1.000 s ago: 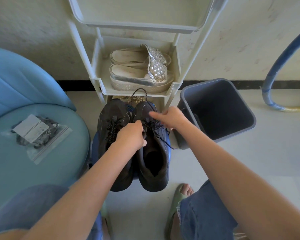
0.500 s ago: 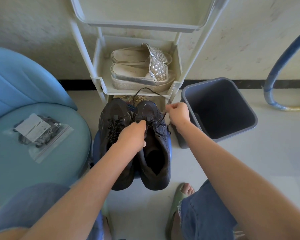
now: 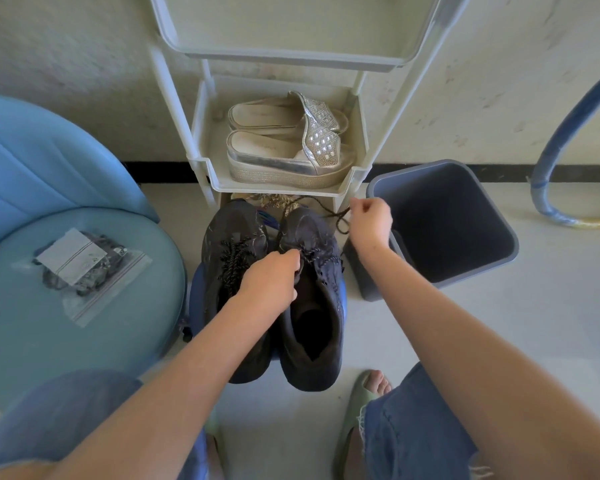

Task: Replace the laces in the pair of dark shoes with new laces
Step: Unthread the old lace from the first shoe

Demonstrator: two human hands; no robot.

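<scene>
Two dark shoes stand side by side on a small blue stool in front of me. The left shoe (image 3: 231, 251) still has its speckled lace threaded. My left hand (image 3: 269, 284) grips the tongue area of the right shoe (image 3: 314, 306) near its eyelets. My right hand (image 3: 371, 220) pinches the old dark lace (image 3: 336, 216), which runs slack from the shoe's toe end out to the right. A clear zip bag (image 3: 84, 268) with dark new laces and a white card lies on the blue seat at left.
A white shelf rack (image 3: 281, 188) with silver platform sandals (image 3: 288, 150) stands right behind the shoes. A grey bin (image 3: 440, 223) sits just right of my right hand. The blue chair (image 3: 66, 237) fills the left; a blue hose (image 3: 561, 140) curves at far right.
My right hand has moved right and away from the shoe toward the bin, drawing the old lace out with it. My left hand has stayed on the right shoe.
</scene>
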